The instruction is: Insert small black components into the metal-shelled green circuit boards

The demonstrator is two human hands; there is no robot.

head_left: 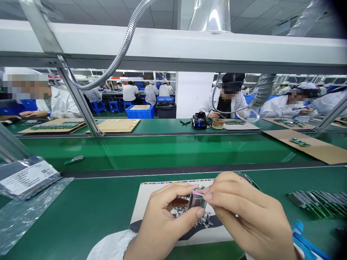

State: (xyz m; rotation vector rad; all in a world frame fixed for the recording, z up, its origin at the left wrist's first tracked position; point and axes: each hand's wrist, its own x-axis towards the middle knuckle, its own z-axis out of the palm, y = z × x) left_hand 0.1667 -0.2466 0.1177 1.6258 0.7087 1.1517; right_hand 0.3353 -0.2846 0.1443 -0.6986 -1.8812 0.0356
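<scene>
My left hand (168, 216) grips a small block of grey metal-faced pieces (197, 200), held upright between thumb and fingers. Pink and green show along its top edge; it looks like a stack of small circuit boards. My right hand (246, 213) is closed at the block's upper right corner, thumb and fingertips together by the pink part. What those fingertips pinch is too small to make out. Beneath both hands lies a pale sheet (148, 193) with a dark band and a coloured strip along its far edge. On it is a heap of tiny black and white pieces (204, 221).
Rows of green circuit boards (320, 204) lie at right, near a blue strap-like object (306, 240). A labelled grey bag (28, 177) and clear plastic (35, 220) lie at left. One board (74, 159) rests on the green belt (168, 150). Co-workers sit opposite.
</scene>
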